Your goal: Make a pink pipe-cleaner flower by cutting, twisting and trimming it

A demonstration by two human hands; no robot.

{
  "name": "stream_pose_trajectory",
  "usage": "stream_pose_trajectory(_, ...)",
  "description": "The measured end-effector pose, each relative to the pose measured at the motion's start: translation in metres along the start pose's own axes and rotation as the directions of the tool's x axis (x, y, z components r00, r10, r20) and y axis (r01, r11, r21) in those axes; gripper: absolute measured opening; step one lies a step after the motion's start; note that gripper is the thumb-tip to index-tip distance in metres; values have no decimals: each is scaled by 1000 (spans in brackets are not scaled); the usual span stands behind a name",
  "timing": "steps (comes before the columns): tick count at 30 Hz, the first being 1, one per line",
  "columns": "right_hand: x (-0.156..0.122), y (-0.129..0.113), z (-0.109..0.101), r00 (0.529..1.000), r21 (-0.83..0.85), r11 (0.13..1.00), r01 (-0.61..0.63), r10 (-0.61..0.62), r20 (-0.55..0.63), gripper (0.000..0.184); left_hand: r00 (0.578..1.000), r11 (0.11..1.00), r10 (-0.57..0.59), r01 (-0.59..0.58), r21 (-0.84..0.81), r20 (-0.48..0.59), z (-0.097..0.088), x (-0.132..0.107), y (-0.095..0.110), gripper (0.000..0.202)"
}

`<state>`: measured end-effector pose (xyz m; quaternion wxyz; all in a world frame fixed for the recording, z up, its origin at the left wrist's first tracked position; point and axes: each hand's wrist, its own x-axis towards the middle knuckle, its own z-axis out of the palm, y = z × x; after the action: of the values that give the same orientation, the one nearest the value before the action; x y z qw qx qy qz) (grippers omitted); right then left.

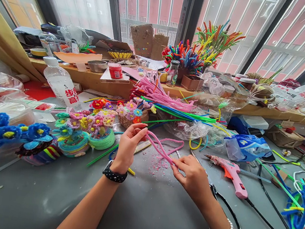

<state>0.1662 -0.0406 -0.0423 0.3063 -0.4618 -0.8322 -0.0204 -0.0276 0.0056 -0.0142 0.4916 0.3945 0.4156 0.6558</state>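
Observation:
A pink pipe cleaner stretches between my two hands above the grey table. My left hand, with a black watch on its wrist, pinches the upper end with closed fingers. My right hand, with a beaded bracelet on its wrist, pinches the lower end near its fingertips. More of the pink stem loops away behind, toward the middle of the table. Pink fluff lies scattered on the table under the stem.
A pink glue gun lies right of my right hand, its black cord trailing forward. Pipe-cleaner flowers and blue ones crowd the left. A water bottle, loose stems and a blue bag sit behind.

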Motion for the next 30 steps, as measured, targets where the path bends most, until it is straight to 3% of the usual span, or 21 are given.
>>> stream_pose_trajectory(7, 1, 5, -6, 999, -116, 993, 11, -16, -41, 23, 999, 993, 51, -50, 104, -3, -6, 4, -2, 21)
stream_pose_trajectory(9, 0, 7, -7, 998, -126, 992, 6, -12, -54, 24, 995, 971, 99, -101, 215, 23, -7, 4, -2, 21)
stream_pose_trajectory(11, 0, 7, -7, 999, -116, 993, -7, 3, -39, 25, 970, 879, 236, -238, 413, 56, -5, 2, -1, 19)
stream_pose_trajectory(12, -1, 6, -6, 1000, -105, 994, -13, 10, -26, 25, 938, 785, 333, -330, 524, 92, -4, -1, -1, 19)
stream_pose_trajectory(14, -1, 3, -5, 1000, -78, 997, -10, 9, -3, 25, 802, 494, 556, -529, 689, 217, 1, -10, 1, 20)
stream_pose_trajectory(15, -1, 1, -5, 1000, -67, 998, -3, 3, 2, 25, 729, 362, 609, -607, 708, 314, 5, -15, 2, 24)
stream_pose_trajectory(17, 0, -2, -4, 1000, -46, 999, 10, -10, -2, 26, 602, 175, 579, -751, 637, 550, 12, -24, 1, 32)
stream_pose_trajectory(19, 0, -4, -3, 1000, -28, 1000, 14, -14, -11, 26, 482, 84, 401, -866, 493, 779, 18, -31, -2, 33)
stream_pose_trajectory(20, 0, -4, -2, 1000, -17, 1000, 13, -13, -17, 25, 447, 60, 317, -890, 453, 837, 20, -32, -4, 31)
stream_pose_trajectory(22, 0, -4, -2, 999, 11, 1000, 5, -5, -32, 24, 448, 26, 162, -893, 450, 879, 21, -31, -7, 27)
stream_pose_trajectory(25, 1, -3, -5, 998, 78, 997, -26, 30, -48, 22, 529, -31, 34, -848, 530, 848, 17, -26, -10, 21)
stream_pose_trajectory(27, 3, 1, -9, 997, 158, 986, -61, 69, -46, 21, 585, -55, 40, -808, 586, 810, 13, -21, -9, 23)
stream_pose_trajectory(30, 13, 12, -14, 983, 226, 961, -161, 176, -48, 20, 698, -30, 140, -706, 708, 702, 5, -15, -6, 22)
